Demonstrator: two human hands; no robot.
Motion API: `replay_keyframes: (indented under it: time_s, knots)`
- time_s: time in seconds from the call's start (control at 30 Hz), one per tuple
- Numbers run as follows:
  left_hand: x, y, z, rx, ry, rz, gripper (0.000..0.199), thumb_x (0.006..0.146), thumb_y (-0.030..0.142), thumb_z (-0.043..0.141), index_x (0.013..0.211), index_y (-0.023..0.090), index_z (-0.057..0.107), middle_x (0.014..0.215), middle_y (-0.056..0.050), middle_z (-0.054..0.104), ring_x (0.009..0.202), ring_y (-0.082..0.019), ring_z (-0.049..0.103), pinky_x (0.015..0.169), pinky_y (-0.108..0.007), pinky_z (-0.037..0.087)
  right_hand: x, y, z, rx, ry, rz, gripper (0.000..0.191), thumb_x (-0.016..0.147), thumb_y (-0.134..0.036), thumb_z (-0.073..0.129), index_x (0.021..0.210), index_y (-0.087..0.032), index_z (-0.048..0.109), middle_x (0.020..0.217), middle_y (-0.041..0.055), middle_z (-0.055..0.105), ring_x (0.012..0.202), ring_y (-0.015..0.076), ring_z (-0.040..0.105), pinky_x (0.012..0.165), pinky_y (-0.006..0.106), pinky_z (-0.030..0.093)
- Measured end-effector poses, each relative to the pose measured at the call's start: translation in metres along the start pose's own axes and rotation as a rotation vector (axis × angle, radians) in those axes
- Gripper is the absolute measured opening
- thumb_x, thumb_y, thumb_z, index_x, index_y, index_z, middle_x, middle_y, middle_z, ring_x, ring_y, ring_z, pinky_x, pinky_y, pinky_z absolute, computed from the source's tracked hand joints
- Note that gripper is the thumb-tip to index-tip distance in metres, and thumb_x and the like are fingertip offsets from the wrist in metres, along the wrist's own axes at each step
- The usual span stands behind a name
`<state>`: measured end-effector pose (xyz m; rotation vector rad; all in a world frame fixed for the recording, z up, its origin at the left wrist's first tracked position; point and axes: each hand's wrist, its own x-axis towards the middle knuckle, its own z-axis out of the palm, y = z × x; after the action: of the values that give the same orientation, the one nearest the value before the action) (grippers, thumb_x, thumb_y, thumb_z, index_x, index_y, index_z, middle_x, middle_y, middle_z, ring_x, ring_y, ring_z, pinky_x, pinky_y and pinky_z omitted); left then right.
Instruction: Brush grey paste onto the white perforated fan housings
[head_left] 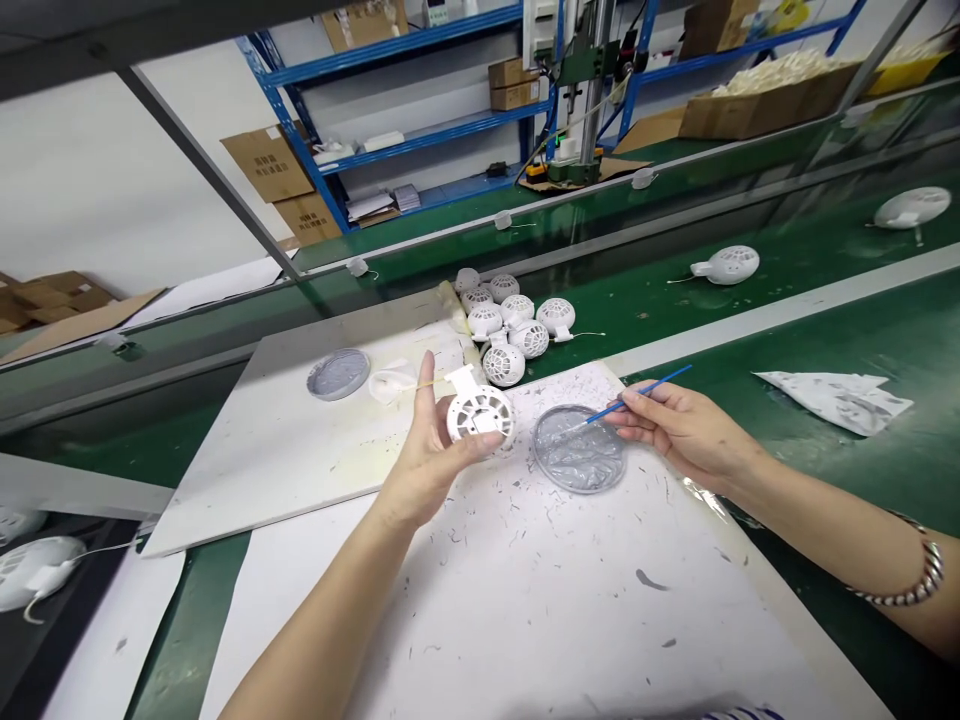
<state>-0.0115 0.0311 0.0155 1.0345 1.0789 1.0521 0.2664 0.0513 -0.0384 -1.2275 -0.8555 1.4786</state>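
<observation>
My left hand [427, 450] grips a round white plastic fan housing [480, 412] with a slotted face and a short neck, from which a thin yellowish wire sticks out. In my right hand [675, 425] is a slim blue brush [645, 393], pinched between thumb and fingers. Its pale tip reaches over a round shallow dish [581, 462] of grey paste, possibly touching it. Beyond my left hand, several similar white housings [517, 325] sit grouped together. Grey smears mark the white sheet [525, 600] below my hands.
A white board [247, 450] at left carries a second dish of grey paste [337, 374] and a crumpled whitish piece [392, 380]. More housings [726, 265] lie on the green belt to the right, near a smeared paper scrap [836, 400]. Blue shelves [405, 145] stand behind.
</observation>
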Motion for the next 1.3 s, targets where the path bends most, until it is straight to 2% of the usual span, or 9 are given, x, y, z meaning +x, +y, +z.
replay_keyframes:
  time_s: [0.17,0.37,0.47,0.6,0.77,1.0,1.13,1.23,1.3]
  knots:
    - [-0.008,-0.013,0.010,0.025,-0.062,0.072,0.067,0.069,0.030,0.081,0.125,0.021,0.045,0.108,-0.007,0.060,0.093,-0.017,0.061,0.081,-0.026,0.051,-0.001,0.002,-0.007,0.036,0.020,0.018,0.024,0.074,-0.037,0.080,0.077,-0.018,0.066,0.075,0.0056,0.072,0.079,0.0195,0.073,0.071,0.028,0.064]
    - [-0.012,-0.013,0.012,0.176,0.007,0.193,0.111,0.068,0.025,0.082,0.146,0.039,0.004,0.120,-0.007,0.055,0.096,-0.019,0.061,0.083,-0.032,0.051,-0.005,0.006,-0.013,0.050,0.026,0.032,0.017,0.077,-0.029,0.078,0.082,-0.018,0.066,0.087,0.0072,0.075,0.084,0.0185,0.073,0.080,0.029,0.062]
    - [-0.012,-0.014,0.009,0.243,-0.032,0.206,0.079,0.068,0.028,0.081,0.134,0.034,0.037,0.108,-0.005,0.057,0.086,-0.018,0.061,0.074,-0.028,0.051,-0.006,0.005,-0.014,0.063,0.023,0.046,0.016,0.078,-0.029,0.077,0.082,-0.018,0.067,0.086,0.0064,0.074,0.083,0.0175,0.073,0.083,0.029,0.061]
    - [-0.009,-0.015,0.011,-0.004,-0.060,0.060,0.033,0.076,0.041,0.073,0.095,0.024,0.051,0.087,0.000,0.058,0.068,-0.012,0.057,0.059,-0.023,0.048,-0.009,0.000,-0.011,0.084,0.012,0.070,0.011,0.079,-0.028,0.075,0.081,-0.019,0.068,0.085,0.0059,0.074,0.084,0.0176,0.073,0.085,0.029,0.061]
    - [-0.011,-0.016,0.025,-0.208,-0.039,-0.216,0.036,0.080,0.054,0.064,0.089,0.023,0.049,0.079,-0.001,0.060,0.065,-0.017,0.063,0.048,-0.026,0.050,-0.017,-0.016,0.003,0.112,-0.005,0.073,0.009,0.081,-0.028,0.073,0.077,-0.022,0.069,0.084,0.0040,0.074,0.087,0.0170,0.072,0.082,0.027,0.062]
    - [-0.014,-0.024,0.038,-0.208,-0.017,-0.339,0.032,0.083,0.052,0.060,0.090,0.023,0.049,0.080,0.000,0.060,0.062,-0.017,0.062,0.047,-0.028,0.052,-0.027,-0.039,0.031,0.083,-0.092,0.034,0.013,0.081,-0.035,0.073,0.080,-0.023,0.068,0.084,0.0026,0.073,0.087,0.0158,0.072,0.080,0.025,0.062]
    - [-0.017,-0.020,0.039,-0.188,-0.030,-0.341,0.033,0.083,0.054,0.059,0.087,0.023,0.047,0.077,0.001,0.056,0.059,-0.016,0.059,0.047,-0.026,0.049,-0.036,-0.033,0.039,-0.024,-0.156,-0.160,0.019,0.081,-0.040,0.072,0.083,-0.022,0.066,0.087,0.0019,0.074,0.081,0.0158,0.073,0.078,0.029,0.062]
    - [-0.019,-0.018,0.040,-0.174,-0.027,-0.337,0.033,0.085,0.054,0.057,0.086,0.023,0.047,0.076,0.001,0.055,0.060,-0.014,0.057,0.048,-0.024,0.046,-0.049,-0.028,0.035,-0.253,-0.138,-0.468,0.007,0.087,-0.031,0.066,0.090,-0.025,0.066,0.092,0.0013,0.074,0.081,0.0173,0.073,0.077,0.032,0.063]
    - [-0.021,-0.017,0.040,-0.180,-0.021,-0.328,0.033,0.084,0.054,0.058,0.085,0.023,0.047,0.076,0.001,0.055,0.061,-0.014,0.056,0.050,-0.022,0.044,-0.059,-0.027,0.031,-0.444,-0.185,-0.731,0.017,0.088,-0.018,0.062,0.097,-0.031,0.068,0.095,0.0002,0.075,0.088,0.0188,0.073,0.081,0.033,0.062]
